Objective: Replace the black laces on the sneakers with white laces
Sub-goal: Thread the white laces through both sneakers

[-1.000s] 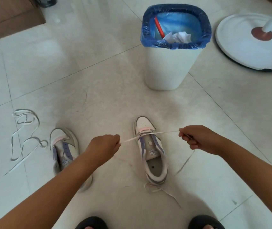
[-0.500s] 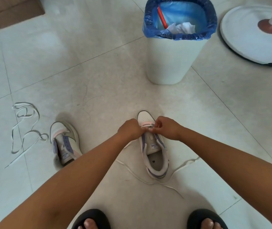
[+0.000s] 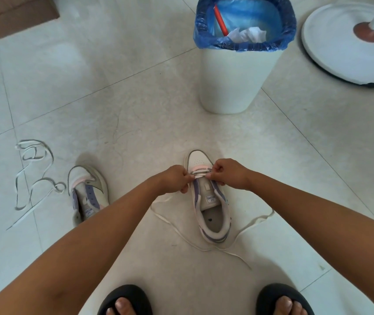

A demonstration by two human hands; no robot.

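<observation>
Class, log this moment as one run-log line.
left hand: pinches white lace | right hand: pinches white lace | right sneaker: toe eyelets threaded | left sneaker: unlaced

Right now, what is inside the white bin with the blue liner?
Inside the bin, against the blue liner, a red stick-like item leans beside crumpled white paper. Anything beneath the paper or lower down is hidden by the near rim.

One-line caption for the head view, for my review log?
Both hands, left and right, pinch a white lace at the sneaker toe eyelets.
</observation>
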